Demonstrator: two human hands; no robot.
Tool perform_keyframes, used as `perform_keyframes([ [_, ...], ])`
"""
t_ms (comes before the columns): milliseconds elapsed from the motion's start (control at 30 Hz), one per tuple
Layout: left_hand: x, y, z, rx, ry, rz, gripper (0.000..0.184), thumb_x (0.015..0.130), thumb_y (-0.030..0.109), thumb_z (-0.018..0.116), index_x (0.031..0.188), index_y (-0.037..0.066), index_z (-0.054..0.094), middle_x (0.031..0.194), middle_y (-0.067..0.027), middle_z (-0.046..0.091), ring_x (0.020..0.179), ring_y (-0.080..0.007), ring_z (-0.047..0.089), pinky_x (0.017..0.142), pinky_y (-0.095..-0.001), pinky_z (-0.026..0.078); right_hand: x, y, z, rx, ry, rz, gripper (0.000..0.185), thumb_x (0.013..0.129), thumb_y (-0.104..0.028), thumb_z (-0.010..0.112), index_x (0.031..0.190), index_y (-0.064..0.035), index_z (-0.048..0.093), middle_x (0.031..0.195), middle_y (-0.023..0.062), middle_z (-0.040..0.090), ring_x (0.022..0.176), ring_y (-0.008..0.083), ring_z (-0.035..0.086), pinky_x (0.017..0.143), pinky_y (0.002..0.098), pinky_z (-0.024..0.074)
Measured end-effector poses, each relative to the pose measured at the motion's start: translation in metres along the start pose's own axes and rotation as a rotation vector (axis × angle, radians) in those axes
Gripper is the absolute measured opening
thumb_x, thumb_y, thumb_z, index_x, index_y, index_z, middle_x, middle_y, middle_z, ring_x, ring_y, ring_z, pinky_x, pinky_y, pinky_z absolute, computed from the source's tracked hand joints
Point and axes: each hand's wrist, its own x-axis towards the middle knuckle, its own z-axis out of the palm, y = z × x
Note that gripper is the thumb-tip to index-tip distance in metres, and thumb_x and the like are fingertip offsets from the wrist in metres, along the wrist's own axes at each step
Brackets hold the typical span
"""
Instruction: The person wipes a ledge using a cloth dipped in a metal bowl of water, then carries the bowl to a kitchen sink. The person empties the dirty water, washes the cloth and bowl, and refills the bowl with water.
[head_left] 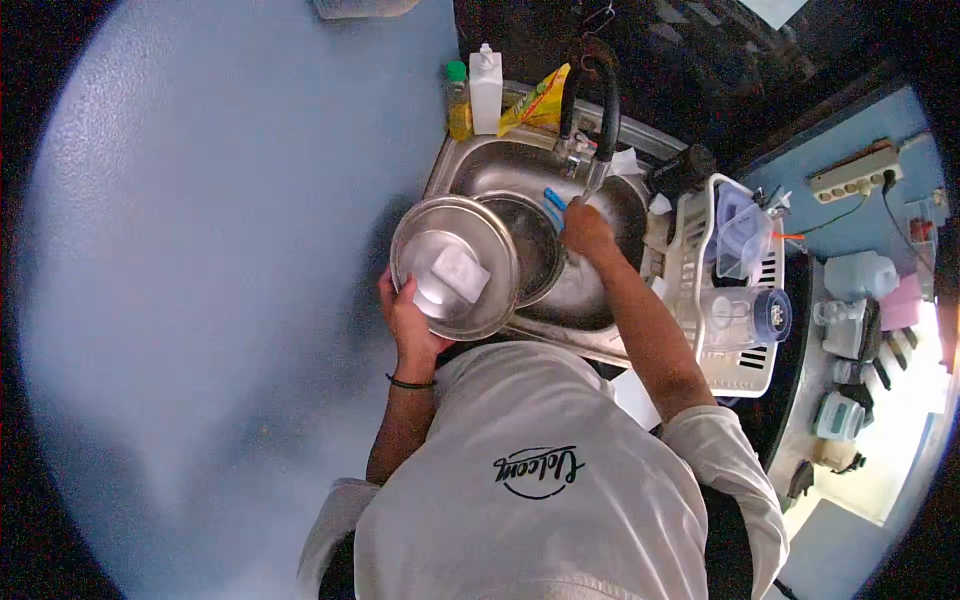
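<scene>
My left hand (408,322) is closed on the rim of a round stainless steel bowl (405,240), thumb on the inside. The bowl is tilted toward me over the sink's left edge. A white, roughly square piece (461,274) lies in it; its kind is unclear. My right hand (588,230) is closed over the sink, just below the faucet spout (597,178). A slim blue object (555,199) sticks out at its fingertips; the rest of it is hidden. A dark round pan (540,250) sits in the sink, partly behind the bowl.
The steel sink (470,165) has a green-capped bottle (459,105), a white bottle (486,95) and a yellow pouch (540,103) along its back left rim. To the right stands a white dish rack (690,270) with plastic containers and a clear jar (735,315).
</scene>
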Motion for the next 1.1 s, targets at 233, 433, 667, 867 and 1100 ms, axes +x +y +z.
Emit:
perform_keyframes([
  [233,0.003,-0.001,0.003,0.025,0.021,-0.01,0.04,0.092,0.01,0.051,0.131,0.01,0.043,0.13,-0.0129,0.05,0.117,-0.0301,0.05,0.097,-0.0466,0.044,0.01,0.043,0.002,0.52,0.011,-0.047,0.026,0.08,-0.025,0.063,0.096,-0.0049,0.067,0.094,0.0155,0.066,0.079,0.0352,0.065,0.069,0.0459,0.0525],
  [433,0.003,-0.002,0.004,-0.05,-0.003,-0.012,0.041,0.091,0.01,0.053,0.131,0.008,0.044,0.13,-0.0126,0.05,0.117,-0.0293,0.051,0.098,-0.0454,0.043,-0.001,0.031,0.006,0.915,0.102,-0.09,0.019,0.085,-0.018,0.058,0.099,-0.0081,0.066,0.097,0.0136,0.066,0.093,0.0283,0.061,0.083,0.0354,0.0474],
  [667,0.004,-0.004,0.002,-0.013,0.023,-0.046,0.043,0.091,0.009,0.052,0.133,0.009,0.045,0.13,-0.0116,0.054,0.119,-0.029,0.053,0.101,-0.0429,0.043,-0.015,0.001,-0.009,1.417,0.022,0.424,0.023,0.094,-0.025,0.056,0.1,-0.0052,0.066,0.091,0.0069,0.066,0.082,0.0162,0.059,0.078,0.034,0.0485],
  [867,0.0,-0.001,0.0,-0.03,-0.017,-0.037,0.043,0.09,0.012,0.054,0.132,0.011,0.043,0.13,-0.0124,0.05,0.117,-0.0296,0.051,0.096,-0.0467,0.044,-0.03,0.089,0.092,0.924,-0.707,0.402,0.025,0.09,-0.022,0.059,0.11,-0.0074,0.066,0.1,0.0087,0.069,0.082,0.0203,0.065,0.075,0.0377,0.0537],
  [1100,0.008,-0.015,-0.007,-0.029,-0.017,-0.009,0.043,0.091,0.011,0.053,0.133,0.009,0.042,0.132,-0.0128,0.049,0.118,-0.0293,0.05,0.099,-0.045,0.043,-0.071,0.083,0.099,1.658,-0.314,0.588,0.035,0.094,-0.031,0.055,0.124,-0.0131,0.059,0.105,0.005,0.068,0.092,0.0224,0.065,0.072,0.0353,0.0518],
])
